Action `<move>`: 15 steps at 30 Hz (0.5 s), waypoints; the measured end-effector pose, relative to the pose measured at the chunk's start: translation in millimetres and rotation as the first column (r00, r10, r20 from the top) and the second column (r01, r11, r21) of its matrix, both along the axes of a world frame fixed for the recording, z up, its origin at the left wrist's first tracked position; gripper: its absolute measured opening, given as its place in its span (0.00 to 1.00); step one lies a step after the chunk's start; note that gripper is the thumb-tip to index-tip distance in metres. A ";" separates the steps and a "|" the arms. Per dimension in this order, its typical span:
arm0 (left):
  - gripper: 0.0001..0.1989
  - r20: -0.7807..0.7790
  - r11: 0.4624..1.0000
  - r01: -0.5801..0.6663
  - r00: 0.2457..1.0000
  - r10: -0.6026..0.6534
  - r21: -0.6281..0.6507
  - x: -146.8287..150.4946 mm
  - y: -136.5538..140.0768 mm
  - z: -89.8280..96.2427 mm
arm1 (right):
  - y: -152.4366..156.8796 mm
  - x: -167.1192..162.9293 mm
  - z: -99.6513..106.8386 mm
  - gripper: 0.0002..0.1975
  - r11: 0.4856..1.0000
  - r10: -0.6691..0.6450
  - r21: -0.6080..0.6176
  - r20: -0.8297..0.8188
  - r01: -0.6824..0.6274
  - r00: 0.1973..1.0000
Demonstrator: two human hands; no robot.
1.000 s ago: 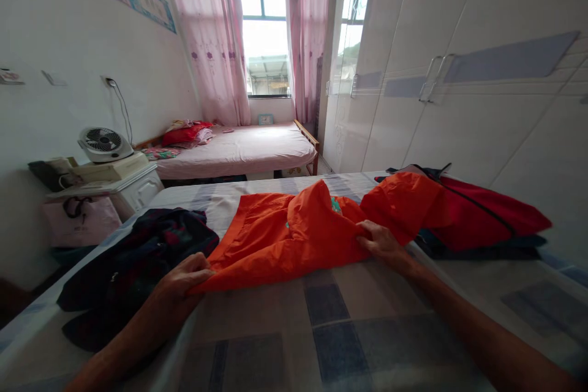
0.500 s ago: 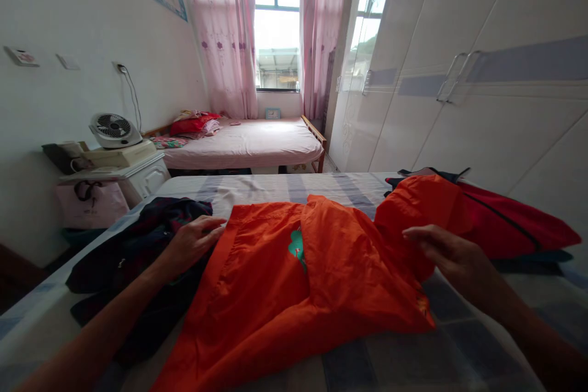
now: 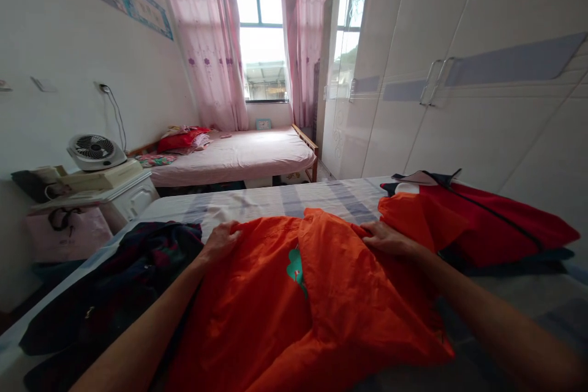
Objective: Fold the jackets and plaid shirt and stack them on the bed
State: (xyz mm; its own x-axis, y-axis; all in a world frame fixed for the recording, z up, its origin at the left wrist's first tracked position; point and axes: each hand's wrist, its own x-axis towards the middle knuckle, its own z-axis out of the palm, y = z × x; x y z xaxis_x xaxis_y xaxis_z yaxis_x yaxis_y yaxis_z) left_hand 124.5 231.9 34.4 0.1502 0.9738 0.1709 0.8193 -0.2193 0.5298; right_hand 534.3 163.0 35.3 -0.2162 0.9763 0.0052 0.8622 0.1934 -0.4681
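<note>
An orange jacket (image 3: pixel 340 294) of thin, creased cloth lies spread on the bed in front of me, one panel folded over a green printed patch (image 3: pixel 294 264). Its far left corner is pinched in my left hand (image 3: pixel 222 241), thumb against the cloth. On the far right edge, my right hand (image 3: pixel 384 237) has its fingers closed on the fabric. Part of the jacket extends beyond my right wrist toward a red garment with dark trim (image 3: pixel 500 226). Dark plaid clothing (image 3: pixel 124 282) lies rumpled beside my left forearm.
The near bed (image 3: pixel 261 201) has a checked sheet. Beyond it stands a second bed (image 3: pixel 239 153) with a red bundle (image 3: pixel 184 139). A fan (image 3: pixel 94 152) sits on the nightstand (image 3: pixel 138 196) at left, near a pink bag (image 3: pixel 68 236). White wardrobes (image 3: pixel 422 141) line the right side.
My left hand has taken hold of the jacket's left corner. My right hand has moved left and closed on its far right edge. The view has swung slightly right and up.
</note>
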 end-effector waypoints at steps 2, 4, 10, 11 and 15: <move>0.19 0.069 0.996 -0.016 0.998 0.010 0.083 -2.5 -9.7 20.6 | -13.3 -1.8 2.9 0.08 0.969 -0.096 0.231 0.024 0.088 0.995; 0.22 0.156 0.958 -0.152 0.981 0.116 0.243 -10.4 -14.8 45.9 | -20.9 -5.7 11.0 0.08 0.840 -0.207 0.516 0.016 0.170 0.978; 0.25 0.133 0.800 -0.381 0.922 0.362 0.464 -40.3 14.4 87.2 | 8.0 -34.1 34.1 0.12 0.655 -0.375 0.718 0.037 0.237 0.926; 0.24 0.093 0.809 -0.374 0.923 0.374 0.454 -41.3 20.6 83.5 | 15.3 -38.1 32.1 0.13 0.679 -0.378 0.693 0.048 0.241 0.925; 0.22 -0.053 0.888 -0.214 0.965 0.257 0.408 -33.2 16.8 44.8 | 24.4 -35.0 7.2 0.19 0.800 -0.308 0.573 0.138 0.178 0.941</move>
